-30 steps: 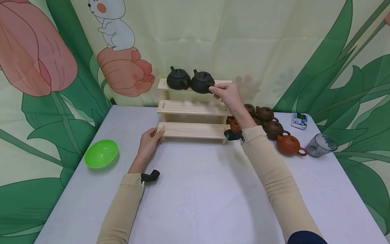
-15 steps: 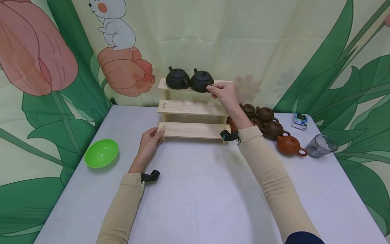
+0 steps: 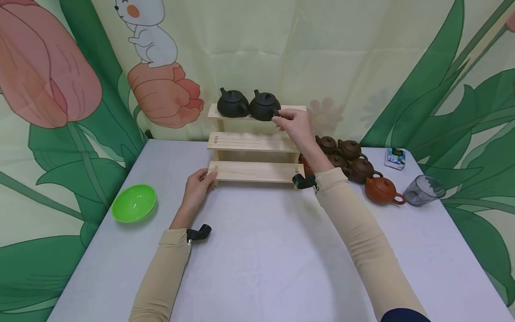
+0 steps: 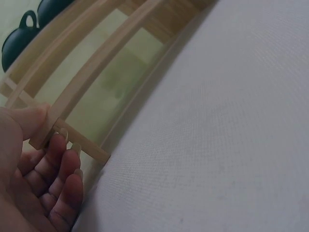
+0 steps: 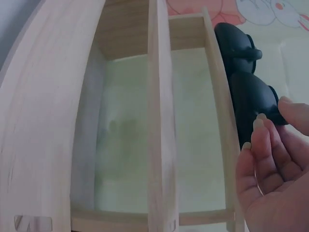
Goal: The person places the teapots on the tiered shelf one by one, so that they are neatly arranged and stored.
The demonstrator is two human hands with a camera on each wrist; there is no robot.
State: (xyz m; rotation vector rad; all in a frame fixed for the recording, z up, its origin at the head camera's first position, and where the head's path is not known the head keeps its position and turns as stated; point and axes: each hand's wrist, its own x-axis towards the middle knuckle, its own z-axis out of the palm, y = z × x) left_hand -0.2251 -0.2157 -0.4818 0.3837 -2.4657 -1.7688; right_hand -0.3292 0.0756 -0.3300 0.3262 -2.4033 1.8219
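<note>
The right hand (image 3: 297, 126) pinches the right black teapot (image 3: 262, 107), which seems seated on the far shelf (image 3: 293, 108); release should be gentle, while the left hand (image 3: 197, 185) grips the near shelf (image 3: 257, 171) at left.

Long, wrinkled beige sleeves (image 3: 360, 232); small black wrist cameras (image 3: 199, 232) just beyond the cuffs (image 3: 331, 176); navy fabric (image 3: 404, 315) at near right.
</note>
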